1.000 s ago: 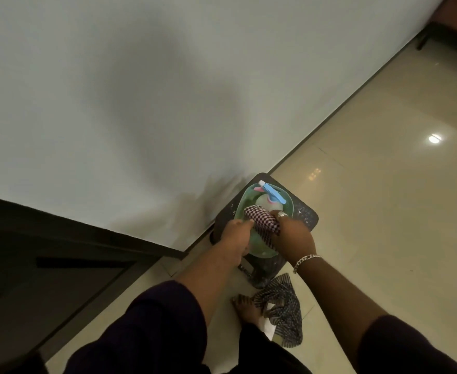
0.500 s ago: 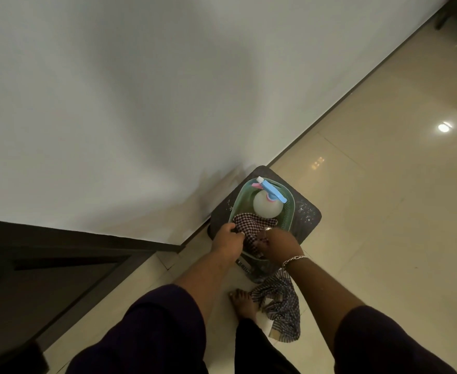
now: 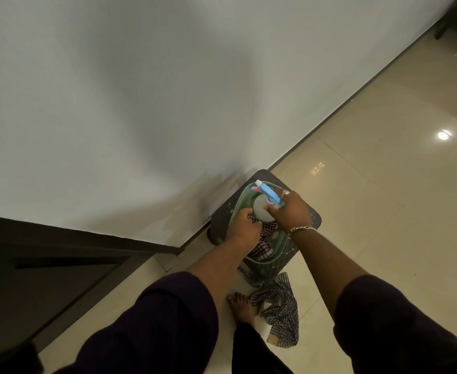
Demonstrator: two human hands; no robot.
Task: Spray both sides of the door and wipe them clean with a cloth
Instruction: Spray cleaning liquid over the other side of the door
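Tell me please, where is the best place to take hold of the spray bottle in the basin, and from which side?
Grip the spray bottle at its narrow neck under the blue trigger head, coming from above. It stands upright in the green basin, whose wall blocks its lower sides.

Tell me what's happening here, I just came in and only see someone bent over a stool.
A person is reaching into a green basket on a dark stool by the wall. The right hand grips the spray bottle at its neck, under the blue trigger head. The left hand holds the checkered cloth lying in the basket. Another cloth lies on the floor beside a bare foot. The dark door stands at the left.
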